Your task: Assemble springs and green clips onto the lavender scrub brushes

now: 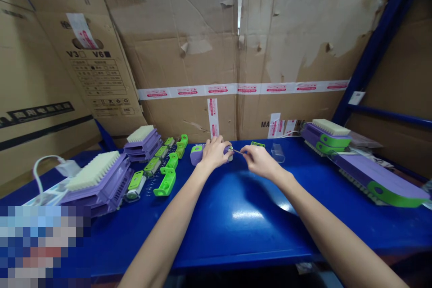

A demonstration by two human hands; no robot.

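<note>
My left hand [216, 152] is closed around a purple piece with a green end [196, 155], which lies on the blue table toward the back. Much of this piece is hidden under the fingers. From the right, my right hand [261, 159] pinches a thin metal rod-like tool [237, 151], whose far tip meets the piece by my left fingers. Its kind is too small to make out. Just behind my right hand lies a small green part [258, 144], and a clear plastic piece [278, 153] sits to the right.
Purple housings with cream bristle pads are stacked at left [101, 180] and behind [143, 144]. Green brackets [166, 183], green-topped metal parts [136, 184] and clear coils stand in rows beside them. Purple-and-green brushes [381, 175] lie at right. Cardboard [189, 63] walls the back.
</note>
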